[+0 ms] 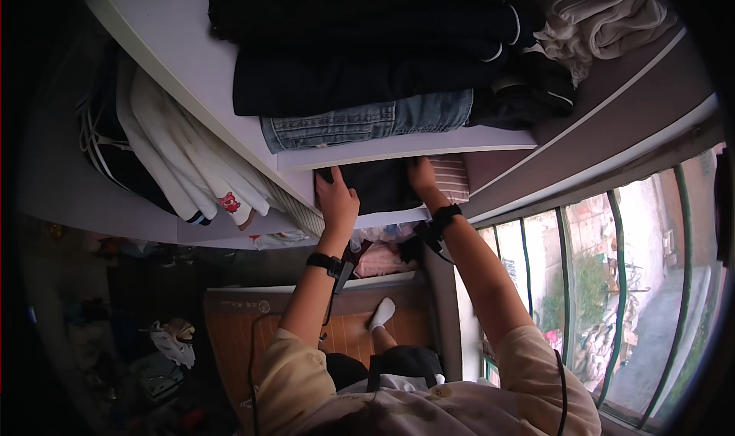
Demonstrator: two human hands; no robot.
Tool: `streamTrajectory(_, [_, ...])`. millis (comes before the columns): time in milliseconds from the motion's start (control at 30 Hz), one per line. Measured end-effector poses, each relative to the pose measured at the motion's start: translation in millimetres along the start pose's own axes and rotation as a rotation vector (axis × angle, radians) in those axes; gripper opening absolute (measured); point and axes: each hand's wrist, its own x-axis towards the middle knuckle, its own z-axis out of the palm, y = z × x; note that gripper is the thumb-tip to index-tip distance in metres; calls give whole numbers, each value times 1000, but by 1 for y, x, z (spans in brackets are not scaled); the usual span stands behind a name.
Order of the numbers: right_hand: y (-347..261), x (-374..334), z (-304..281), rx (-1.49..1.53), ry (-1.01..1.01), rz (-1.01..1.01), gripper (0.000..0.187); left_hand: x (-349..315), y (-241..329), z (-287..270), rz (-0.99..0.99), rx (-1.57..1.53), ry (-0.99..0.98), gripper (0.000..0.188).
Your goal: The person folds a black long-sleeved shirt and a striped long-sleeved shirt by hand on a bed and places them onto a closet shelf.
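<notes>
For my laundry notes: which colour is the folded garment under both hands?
Dark navy, nearly black folded garment; head view.

Both hands are resting on a dark folded garment (pixel 379 185) that is lying on a white shelf (pixel 398 218) of an open wardrobe. The left hand (pixel 337 202) is lying flat on the garment's left part, fingers (pixel 331 179) spread; the right hand (pixel 421 177) is pressing on its right edge, just beside a striped cloth (pixel 452 177). Each wrist is wearing a black strap. Above the garment, a higher shelf (pixel 184 61) is carrying stacked dark clothes (pixel 367 45) with folded jeans (pixel 367 122) lowest. Left of the garment, white clothes (pixel 184 168) are lying folded. Below it, pink clothes (pixel 379 260) are showing.
</notes>
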Motion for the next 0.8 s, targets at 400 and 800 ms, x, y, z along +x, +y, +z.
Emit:
streamTrajectory(400, [-28,-26,14,-420,249,-576,26,52,0,21,461,32,-200,40])
streamTrajectory(800, [-8,6,23,-591,-159,-447,37,96,-22,55,457,147,-236,43])
